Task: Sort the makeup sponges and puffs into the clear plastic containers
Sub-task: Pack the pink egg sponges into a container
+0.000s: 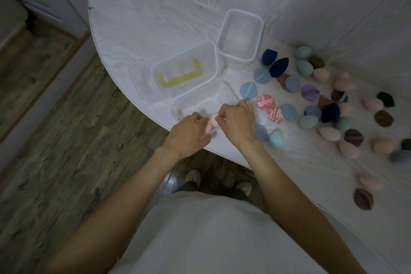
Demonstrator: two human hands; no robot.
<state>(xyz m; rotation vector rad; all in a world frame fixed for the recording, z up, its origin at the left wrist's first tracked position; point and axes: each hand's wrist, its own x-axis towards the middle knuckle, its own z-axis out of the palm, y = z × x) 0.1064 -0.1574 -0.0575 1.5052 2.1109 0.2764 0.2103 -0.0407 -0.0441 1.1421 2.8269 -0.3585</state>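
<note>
At table edge [155, 118], hands together: left hand [189, 133] and right hand [238, 122] both pinching pink sponge [212, 121], fingers curled.

The picture is dim and cool-toned, with soft, even light and no hard shadows; the source cannot be told. The brightest patch is the white table [138, 29] in the upper middle of the frame, with faint glare on the rim of a clear container [239, 35]. Corners fall darker, most at the lower left. Wide-angle distortion bends the table edge and stretches the forearms at the bottom. Sponges at the right edge [400, 157] are smeared, probably by motion blur. Fine detail is soft throughout.
</note>
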